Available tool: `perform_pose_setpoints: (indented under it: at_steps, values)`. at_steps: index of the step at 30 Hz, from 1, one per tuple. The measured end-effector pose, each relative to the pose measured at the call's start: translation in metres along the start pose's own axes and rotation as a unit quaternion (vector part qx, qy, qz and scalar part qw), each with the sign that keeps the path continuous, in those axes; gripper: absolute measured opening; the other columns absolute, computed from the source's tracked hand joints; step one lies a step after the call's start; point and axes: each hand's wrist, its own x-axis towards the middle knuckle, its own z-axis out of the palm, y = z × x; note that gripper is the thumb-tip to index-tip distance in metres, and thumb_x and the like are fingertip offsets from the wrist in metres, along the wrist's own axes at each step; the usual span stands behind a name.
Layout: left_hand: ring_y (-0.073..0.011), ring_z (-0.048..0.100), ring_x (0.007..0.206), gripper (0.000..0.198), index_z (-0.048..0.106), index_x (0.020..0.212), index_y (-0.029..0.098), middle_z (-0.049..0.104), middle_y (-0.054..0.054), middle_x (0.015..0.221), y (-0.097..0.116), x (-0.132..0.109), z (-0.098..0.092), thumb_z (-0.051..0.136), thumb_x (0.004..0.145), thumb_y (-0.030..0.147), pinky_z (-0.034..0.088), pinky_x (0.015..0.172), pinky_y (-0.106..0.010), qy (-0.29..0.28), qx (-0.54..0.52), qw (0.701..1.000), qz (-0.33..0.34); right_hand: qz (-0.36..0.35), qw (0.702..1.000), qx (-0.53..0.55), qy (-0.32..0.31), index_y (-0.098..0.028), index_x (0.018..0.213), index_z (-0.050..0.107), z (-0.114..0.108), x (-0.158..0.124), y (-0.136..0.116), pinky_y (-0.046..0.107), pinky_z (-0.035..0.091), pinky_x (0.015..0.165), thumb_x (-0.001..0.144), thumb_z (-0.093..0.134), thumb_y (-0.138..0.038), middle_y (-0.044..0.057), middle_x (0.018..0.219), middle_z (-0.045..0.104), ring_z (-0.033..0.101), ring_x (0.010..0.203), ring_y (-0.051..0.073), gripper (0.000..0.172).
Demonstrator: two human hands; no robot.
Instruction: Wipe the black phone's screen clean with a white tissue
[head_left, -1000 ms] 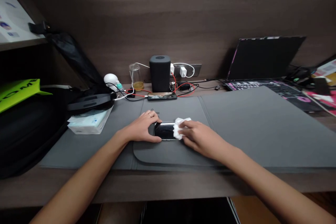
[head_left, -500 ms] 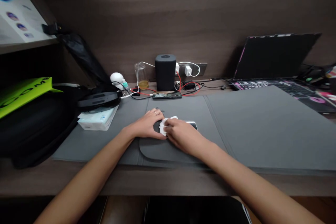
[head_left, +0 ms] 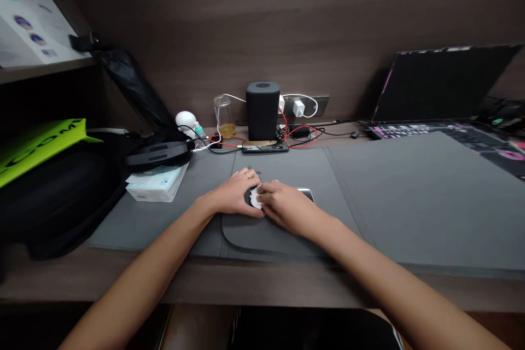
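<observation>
A dark, flat phone-like device [head_left: 307, 193] lies on the grey mat, and its shiny right end shows beyond my right hand. My left hand [head_left: 237, 192] curves around the dark left end, thumb on the near side and fingers on the far side. A crumpled white tissue [head_left: 256, 197] is pinched in the fingers of my right hand [head_left: 289, 205] and pressed on the device's top. Most of the device is hidden beneath both hands.
A grey mat [head_left: 394, 197] covers the desk. At the back stand a black speaker [head_left: 263, 112], a glass jar [head_left: 224, 116], another phone [head_left: 265, 146] and tangled cables. A tissue pack [head_left: 156, 185] lies left; an open laptop [head_left: 441, 87] stands at right.
The view has shifted slightly, so the scene sits further right. My right fingers and the tissue have moved slightly left over the device, while my left hand keeps its hold.
</observation>
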Motion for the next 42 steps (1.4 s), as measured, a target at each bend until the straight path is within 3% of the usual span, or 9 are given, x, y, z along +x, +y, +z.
perform_pose_setpoints:
  at_steps: [2,7,10,19,22,29,37,39,42]
  values:
    - [-0.0278,0.049,0.105,0.050,0.062,0.103,0.021,0.055,-0.007,0.108,0.000,0.000,0.000,0.080,0.071,0.054,0.043,0.093,-0.042,0.003,-0.008,1.000,0.004,0.002,1.000,-0.001,0.001,-0.014,0.093,0.073,-0.002,-0.003,0.002,0.043,0.051,0.091,0.095,0.050,-0.013,0.014,0.107,0.068,0.065,0.096,0.026,0.023]
    - [-0.0286,0.050,0.110,0.057,0.062,0.115,0.023,0.057,-0.007,0.112,0.000,0.000,-0.001,0.080,0.071,0.055,0.042,0.098,-0.043,0.010,-0.027,1.000,0.010,0.047,0.998,0.010,0.045,-0.018,0.107,0.072,-0.016,-0.060,0.028,0.042,0.054,0.088,0.097,0.045,-0.018,0.014,0.114,0.068,0.067,0.098,0.026,0.028]
    - [-0.0290,0.051,0.110,0.057,0.063,0.114,0.023,0.057,-0.007,0.111,0.000,0.000,-0.002,0.080,0.071,0.055,0.042,0.098,-0.043,0.009,-0.026,1.000,0.009,0.058,0.997,0.011,0.053,-0.018,0.109,0.071,-0.018,-0.077,0.035,0.042,0.055,0.085,0.098,0.044,-0.020,0.014,0.114,0.068,0.067,0.095,0.025,0.030]
    - [-0.0268,0.049,0.103,0.046,0.061,0.098,0.020,0.055,-0.005,0.104,0.004,0.001,-0.002,0.080,0.071,0.051,0.044,0.093,-0.041,-0.001,0.004,1.000,0.008,0.018,0.999,0.020,0.046,-0.013,0.098,0.072,0.010,-0.010,-0.004,0.037,0.050,0.086,0.095,0.049,-0.013,0.014,0.105,0.068,0.064,0.096,0.025,0.023]
    - [-0.0269,0.050,0.106,0.051,0.061,0.105,0.021,0.056,-0.006,0.107,0.005,0.001,-0.002,0.079,0.071,0.054,0.043,0.096,-0.041,0.006,-0.011,1.000,0.008,0.032,0.996,0.029,0.073,-0.014,0.097,0.071,0.010,-0.020,0.004,0.035,0.050,0.082,0.096,0.049,-0.015,0.013,0.104,0.068,0.063,0.094,0.024,0.022]
    - [-0.0279,0.050,0.109,0.058,0.062,0.113,0.021,0.057,-0.007,0.110,0.004,0.001,-0.002,0.080,0.071,0.056,0.043,0.100,-0.044,0.010,-0.016,1.000,0.008,0.100,0.989,0.028,0.110,-0.018,0.103,0.069,-0.009,-0.082,0.031,0.039,0.053,0.083,0.098,0.044,-0.018,0.013,0.103,0.069,0.064,0.096,0.025,0.026]
    - [-0.0277,0.050,0.109,0.053,0.061,0.108,0.020,0.056,-0.006,0.109,0.005,0.001,-0.001,0.080,0.071,0.053,0.042,0.100,-0.044,0.002,-0.020,1.000,0.011,0.048,0.996,-0.001,0.080,-0.015,0.101,0.071,0.013,-0.025,0.003,0.043,0.048,0.093,0.097,0.048,-0.016,0.012,0.106,0.067,0.060,0.095,0.024,0.023]
    - [-0.0277,0.050,0.109,0.052,0.061,0.108,0.020,0.055,-0.006,0.109,0.005,0.001,-0.001,0.080,0.071,0.052,0.042,0.100,-0.044,0.003,-0.022,1.000,0.011,0.049,0.996,0.013,0.080,-0.015,0.102,0.070,0.013,-0.026,0.006,0.040,0.050,0.089,0.096,0.049,-0.015,0.013,0.107,0.066,0.060,0.095,0.024,0.023]
    - [-0.0281,0.050,0.110,0.056,0.061,0.112,0.021,0.055,-0.006,0.109,0.004,0.000,-0.001,0.081,0.071,0.052,0.041,0.101,-0.044,0.006,-0.027,1.000,0.009,0.074,0.990,0.056,0.101,-0.015,0.104,0.070,0.003,-0.053,0.022,0.038,0.051,0.089,0.096,0.047,-0.015,0.013,0.109,0.065,0.061,0.098,0.023,0.024]
